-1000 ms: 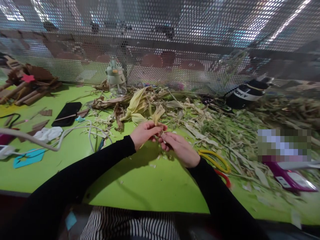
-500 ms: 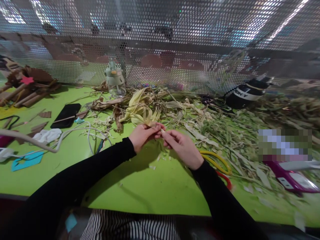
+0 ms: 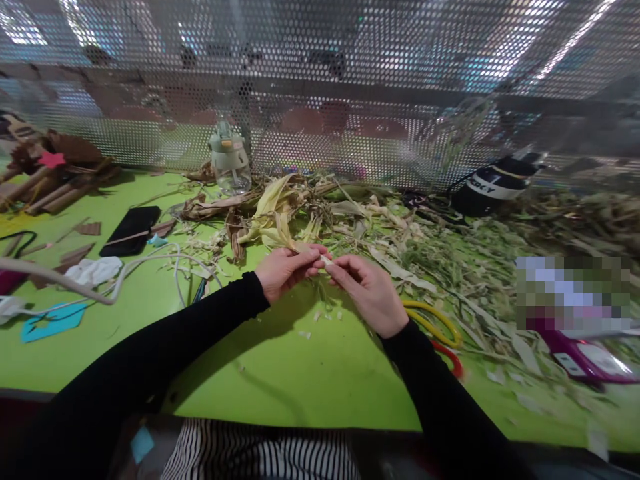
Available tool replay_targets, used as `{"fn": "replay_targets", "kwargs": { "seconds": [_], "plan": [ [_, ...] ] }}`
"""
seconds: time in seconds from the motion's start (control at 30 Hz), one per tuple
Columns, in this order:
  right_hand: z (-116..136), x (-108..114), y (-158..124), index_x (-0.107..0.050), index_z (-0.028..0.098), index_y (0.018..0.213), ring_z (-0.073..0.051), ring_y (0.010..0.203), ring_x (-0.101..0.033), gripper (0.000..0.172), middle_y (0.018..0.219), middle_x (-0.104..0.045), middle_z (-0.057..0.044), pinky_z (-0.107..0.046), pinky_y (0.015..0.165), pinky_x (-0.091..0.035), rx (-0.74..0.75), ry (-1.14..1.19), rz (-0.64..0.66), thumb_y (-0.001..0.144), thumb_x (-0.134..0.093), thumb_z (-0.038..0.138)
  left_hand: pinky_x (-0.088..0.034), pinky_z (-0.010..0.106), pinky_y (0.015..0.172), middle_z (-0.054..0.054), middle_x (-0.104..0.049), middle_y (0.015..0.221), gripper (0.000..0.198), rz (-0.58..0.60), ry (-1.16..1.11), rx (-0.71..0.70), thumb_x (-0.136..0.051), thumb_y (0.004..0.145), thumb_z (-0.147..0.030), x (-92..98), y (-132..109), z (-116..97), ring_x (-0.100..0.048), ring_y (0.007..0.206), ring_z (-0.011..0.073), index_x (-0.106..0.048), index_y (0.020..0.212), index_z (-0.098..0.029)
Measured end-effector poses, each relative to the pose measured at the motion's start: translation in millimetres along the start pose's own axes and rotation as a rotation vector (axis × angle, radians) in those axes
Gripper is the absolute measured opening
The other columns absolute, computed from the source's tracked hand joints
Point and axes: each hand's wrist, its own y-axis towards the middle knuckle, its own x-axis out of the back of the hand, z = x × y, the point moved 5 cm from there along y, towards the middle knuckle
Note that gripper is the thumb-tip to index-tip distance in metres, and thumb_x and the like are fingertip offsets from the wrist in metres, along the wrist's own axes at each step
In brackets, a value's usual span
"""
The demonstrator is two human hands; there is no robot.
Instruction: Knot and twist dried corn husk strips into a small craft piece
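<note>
My left hand (image 3: 284,270) and my right hand (image 3: 369,290) meet over the green table (image 3: 300,360), both in black sleeves. Their fingertips pinch the same pale strip of corn husk (image 3: 324,259), the left from the left side and the right from the right. Just behind the hands lies a heap of yellow-green corn husks (image 3: 273,207). Small husk crumbs (image 3: 320,315) lie on the table under the hands.
Scissors with yellow and red handles (image 3: 434,330) lie by my right wrist. Dry husk litter (image 3: 465,267) covers the right side. A black phone (image 3: 131,230), white cable (image 3: 125,277), water bottle (image 3: 230,160) and perforated metal screen (image 3: 320,100) are on the left and behind. A purple tool (image 3: 580,353) sits far right.
The husk tuft that stood up above my left fingers has come down out of sight. Both hands have shifted slightly and my right fingers now pinch the strip's end.
</note>
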Motion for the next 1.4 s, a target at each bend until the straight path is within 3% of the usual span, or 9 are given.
{"fn": "replay_targets", "kwargs": {
  "seconds": [0.17,0.27,0.53,0.67,0.77,0.9,1.03,1.17,1.4],
  "plan": [
    [3,4,-2,-0.059,0.019,0.088,-0.014,0.062,-0.054,0.029,0.073,-0.062,-0.003,-0.026,0.055,-0.041,0.013,-0.038,-0.083,0.086,-0.05,0.047,-0.052,0.01,0.057,0.004,-0.068,0.073,0.013,-0.089,-0.032,-0.048,-0.054,0.082,-0.005,1.0,-2,-3,-0.06,0.057,0.003,-0.066,0.083,-0.009],
    [6,6,-3,-0.06,0.02,0.087,-0.015,0.065,-0.055,0.026,0.074,-0.063,-0.003,-0.026,0.058,-0.043,0.013,0.003,-0.131,0.086,-0.051,0.044,-0.05,0.008,0.052,0.003,-0.067,0.07,0.013,-0.072,-0.048,-0.023,-0.053,0.083,-0.006,0.0,-2,-2,-0.059,0.054,0.0025,-0.066,0.083,-0.009],
    [2,1,-1,-0.061,0.019,0.085,-0.013,0.065,-0.054,0.024,0.076,-0.063,-0.002,-0.026,0.058,-0.044,-0.006,0.12,-0.09,0.084,-0.055,0.042,-0.049,0.007,0.051,0.004,-0.068,0.073,0.016,-0.001,-0.083,0.005,-0.05,0.085,-0.007,-4.2,-4,1,-0.058,0.053,0.0012,-0.066,0.087,-0.008],
    [4,-2,-2,-0.061,0.019,0.086,-0.014,0.068,-0.056,0.023,0.081,-0.065,-0.003,-0.026,0.061,-0.045,0.037,0.083,-0.09,0.085,-0.054,0.041,-0.05,0.009,0.056,0.003,-0.067,0.071,0.014,-0.053,-0.056,-0.027,-0.052,0.083,-0.006,-4.2,-6,3,-0.057,0.053,0.0009,-0.066,0.083,-0.008],
    [8,-2,-3,-0.061,0.018,0.083,-0.013,0.063,-0.055,0.024,0.075,-0.065,-0.003,-0.026,0.058,-0.044,0.039,0.02,-0.1,0.083,-0.057,0.042,-0.047,0.011,0.054,0.002,-0.066,0.073,0.007,-0.084,0.026,-0.11,-0.061,0.078,-0.012,-3.4,-8,3,-0.056,0.056,0.002,-0.067,0.081,-0.01],
    [6,-2,-2,-0.062,0.017,0.079,-0.012,0.058,-0.053,0.025,0.07,-0.064,-0.003,-0.024,0.053,-0.041,-0.009,-0.031,-0.111,0.081,-0.059,0.042,-0.037,0.014,0.046,0.002,-0.065,0.077,0.022,-0.08,0.16,-0.17,-0.072,0.068,-0.028,-3.2,-11,5,-0.054,0.06,0.0051,-0.07,0.084,-0.012],
    [-7,-8,-2,-0.061,0.017,0.076,-0.008,0.051,-0.047,0.023,0.063,-0.061,0.0,-0.021,0.048,-0.038,-0.233,0.319,-0.021,0.076,-0.064,0.039,-0.036,0.013,0.044,0.003,-0.065,0.08,0.021,-0.06,0.102,-0.117,-0.072,0.069,-0.024,-3.3,-8,7,-0.048,0.056,0.0022,-0.07,0.085,-0.012],
    [-12,-21,-4,-0.06,0.015,0.073,-0.003,0.047,-0.042,0.021,0.058,-0.054,0.004,-0.016,0.044,-0.034,-0.471,0.837,0.085,0.069,-0.071,0.033,-0.042,0.01,0.048,0.002,-0.065,0.078,0.02,0.102,0.004,-0.063,-0.07,0.07,-0.014,-9.0,-5,4,-0.051,0.054,0.0007,-0.069,0.09,-0.011],
    [-12,-23,-5,-0.063,0.014,0.074,-0.004,0.048,-0.044,0.014,0.058,-0.055,0.003,-0.014,0.041,-0.033,-0.558,1.0,0.13,0.07,-0.069,0.025,-0.049,0.011,0.056,0.005,-0.069,0.078,0.01,0.148,-0.009,-0.026,-0.066,0.074,-0.01,-8.2,-5,-1,-0.059,0.057,0.0029,-0.069,0.083,-0.008]
  ]
}}
